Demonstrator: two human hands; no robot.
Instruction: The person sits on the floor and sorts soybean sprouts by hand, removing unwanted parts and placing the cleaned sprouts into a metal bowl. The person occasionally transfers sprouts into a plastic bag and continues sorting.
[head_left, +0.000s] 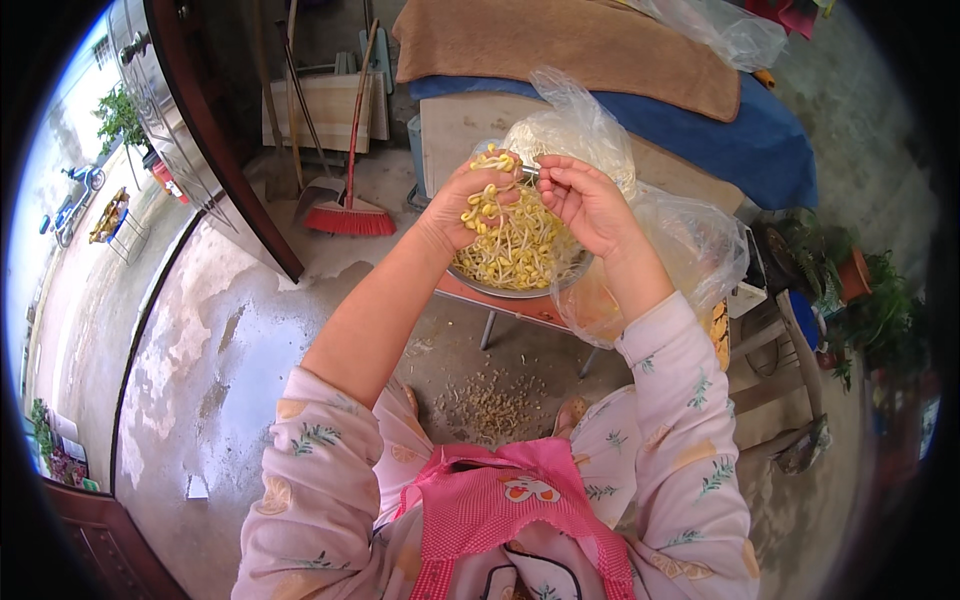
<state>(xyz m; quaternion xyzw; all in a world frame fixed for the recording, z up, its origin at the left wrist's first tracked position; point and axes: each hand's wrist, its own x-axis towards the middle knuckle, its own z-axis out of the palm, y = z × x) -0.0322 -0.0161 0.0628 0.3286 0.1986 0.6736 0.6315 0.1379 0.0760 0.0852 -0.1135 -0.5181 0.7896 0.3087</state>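
My left hand holds a bunch of yellow-headed soybean sprouts, some hanging between its fingers. Close to its right, my right hand has thumb and forefinger brought together at the tips. Whether a sprout is pinched there is too small to tell. Below both hands, a round metal bowl is heaped with more sprouts. It stands on a small orange-topped table. Behind the bowl sits a clear plastic bag with pale contents, and another clear bag spreads over the table's right side.
Sprout scraps litter the concrete floor between my feet. A red broom and a dustpan stand at the back left, near an open door. Brown cloth covers a surface ahead. A wooden chair and potted plants are at right.
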